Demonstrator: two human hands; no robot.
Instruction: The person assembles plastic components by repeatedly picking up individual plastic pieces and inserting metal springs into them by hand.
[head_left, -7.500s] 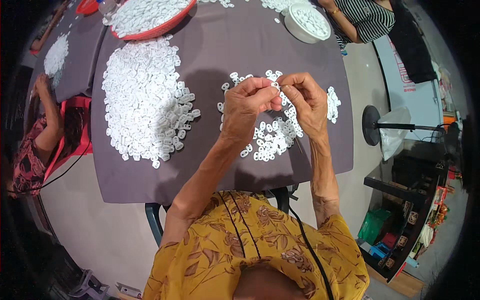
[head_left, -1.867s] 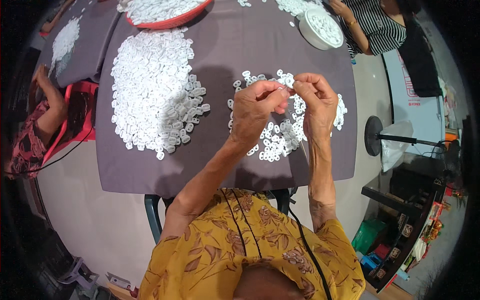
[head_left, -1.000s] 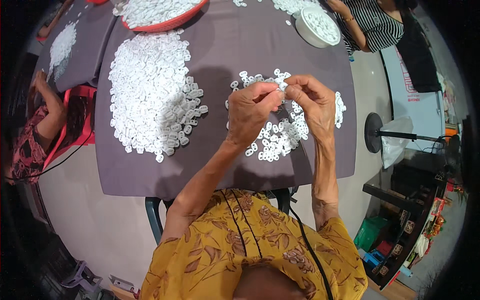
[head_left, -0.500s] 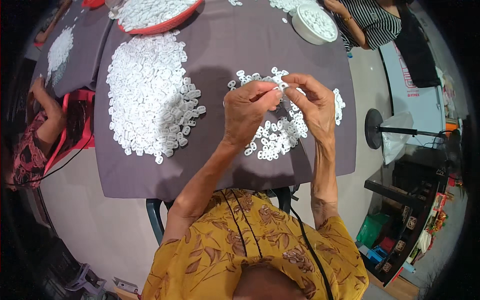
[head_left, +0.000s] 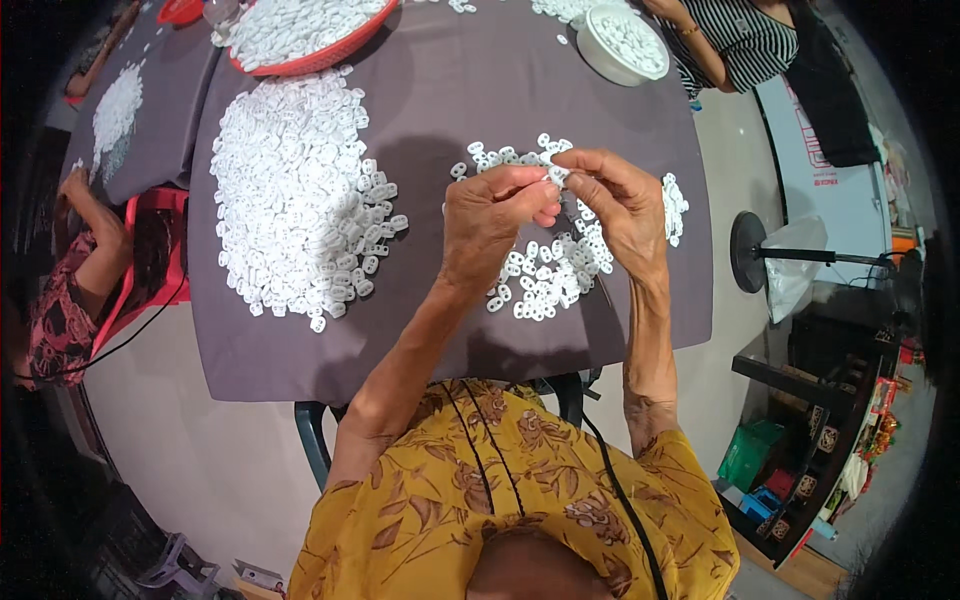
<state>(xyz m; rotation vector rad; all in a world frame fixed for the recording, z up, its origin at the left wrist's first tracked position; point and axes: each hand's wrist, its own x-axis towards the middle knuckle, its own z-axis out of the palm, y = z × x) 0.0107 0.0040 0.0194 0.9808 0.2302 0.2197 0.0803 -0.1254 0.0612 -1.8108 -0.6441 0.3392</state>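
Observation:
Above the table, my left hand (head_left: 490, 220) and my right hand (head_left: 622, 212) meet fingertip to fingertip. Between them is a small white plastic piece (head_left: 557, 174), oval with two holes, pinched by the thumb and forefinger of each hand. The fingertips partly cover it, and any finer part in the left fingers is too small to make out. Under and around my hands lies a loose scatter of the same white pieces (head_left: 545, 285). To the left, a much larger heap of white pieces (head_left: 290, 200) spreads over the grey-brown tablecloth (head_left: 420, 340).
A red basket (head_left: 340, 55) full of white pieces stands at the far left, a white tub (head_left: 612, 62) of them at the far right. Co-workers sit at the left, near a red chair (head_left: 160, 220), and at the far right. A black stand (head_left: 748, 252) is beside the table.
My hands stay pinched together on the white piece, with only a tiny shift of the fingers. The whole view has moved slightly.

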